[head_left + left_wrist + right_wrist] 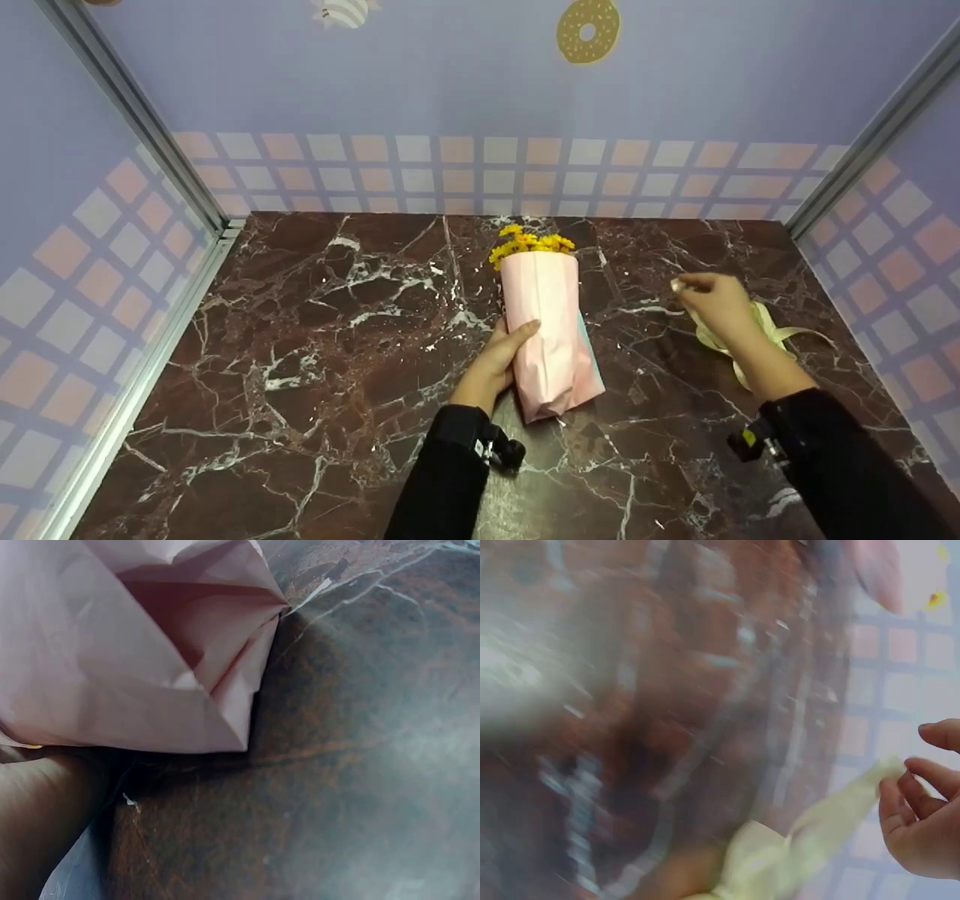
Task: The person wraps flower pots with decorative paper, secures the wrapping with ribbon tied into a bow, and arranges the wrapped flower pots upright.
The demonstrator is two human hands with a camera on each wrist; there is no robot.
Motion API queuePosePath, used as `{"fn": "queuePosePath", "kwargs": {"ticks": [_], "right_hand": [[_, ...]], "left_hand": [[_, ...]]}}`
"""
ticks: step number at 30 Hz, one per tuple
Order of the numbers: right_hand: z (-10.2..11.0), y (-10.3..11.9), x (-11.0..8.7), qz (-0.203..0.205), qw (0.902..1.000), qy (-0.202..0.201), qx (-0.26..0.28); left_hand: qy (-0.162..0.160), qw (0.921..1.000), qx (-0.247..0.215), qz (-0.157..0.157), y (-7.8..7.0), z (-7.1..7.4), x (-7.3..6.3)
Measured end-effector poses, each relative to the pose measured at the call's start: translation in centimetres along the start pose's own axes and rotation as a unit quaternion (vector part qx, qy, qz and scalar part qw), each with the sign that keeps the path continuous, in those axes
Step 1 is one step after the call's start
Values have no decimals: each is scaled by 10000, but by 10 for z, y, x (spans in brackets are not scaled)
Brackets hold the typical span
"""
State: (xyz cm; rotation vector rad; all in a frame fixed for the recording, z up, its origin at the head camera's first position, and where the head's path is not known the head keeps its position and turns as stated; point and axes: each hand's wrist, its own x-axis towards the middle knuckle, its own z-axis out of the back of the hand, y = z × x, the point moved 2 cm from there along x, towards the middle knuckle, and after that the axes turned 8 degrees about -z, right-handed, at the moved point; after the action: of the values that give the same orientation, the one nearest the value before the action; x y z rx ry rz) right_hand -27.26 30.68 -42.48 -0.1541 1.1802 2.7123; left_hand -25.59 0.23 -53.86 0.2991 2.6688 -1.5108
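Yellow flowers (529, 243) stick out of the top of a pink paper wrap (544, 315), which leans back over the table. My left hand (495, 361) grips the wrap low on its left side, thumb across the front and the other fingers hidden behind it. The left wrist view shows the folded lower end of the pink paper (135, 705) beside that hand. Off to the right, my right hand (721, 309) pinches one end of a pale yellow ribbon (817, 829). More of the ribbon (766, 322) lies in loops under and behind that hand.
The table (360, 375) has a dark red marbled top with small white scraps on it. Lilac panels with checked bands close in the back wall (465, 90) and both sides. A light blue edge (589, 346) shows at the wrap's right side.
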Motion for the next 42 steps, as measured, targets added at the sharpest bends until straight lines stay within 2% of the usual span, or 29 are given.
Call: {"fn": "queuePosePath", "kwargs": {"ticks": [6,11,13,15,18,20,22,26,31,35,38,40,42], "right_hand": [[33,25,5,-92,9986,31,511],[52,45,3,105,9884,179,1504],[58,53,1,161,9734,457,2238],[65,61,0,208,9532,736,2925],[74,73,-2,328,9118,1067,3951],[79,79,-4,451,8878,1187,4424],[82,85,-5,639,8688,1252,4748],[88,98,-6,975,8394,1366,5169],[95,115,-8,1157,7989,1475,5715],[100,130,-9,1476,7766,1495,5940],[100,139,-9,1754,7772,1474,5860],[98,143,-8,1803,7788,1539,5808],[95,147,-6,1820,7925,1543,5612]], "left_hand": [[-60,10000,-30,-39,0,0,-1],[-81,9999,-66,-12,0,-1,-1],[-96,9999,-58,11,1,-1,0],[-125,9999,-29,35,1,0,0],[-165,9998,2,99,1,0,0],[-175,9998,47,120,1,0,-1],[-184,9997,74,122,1,0,-1],[-154,9998,77,76,1,0,0],[-142,9998,12,100,2,0,0],[-108,9999,-30,52,1,0,0],[-81,10000,-18,43,1,0,0],[-78,10000,-9,34,1,0,-1],[-75,10000,-17,26,1,0,-1]]}}
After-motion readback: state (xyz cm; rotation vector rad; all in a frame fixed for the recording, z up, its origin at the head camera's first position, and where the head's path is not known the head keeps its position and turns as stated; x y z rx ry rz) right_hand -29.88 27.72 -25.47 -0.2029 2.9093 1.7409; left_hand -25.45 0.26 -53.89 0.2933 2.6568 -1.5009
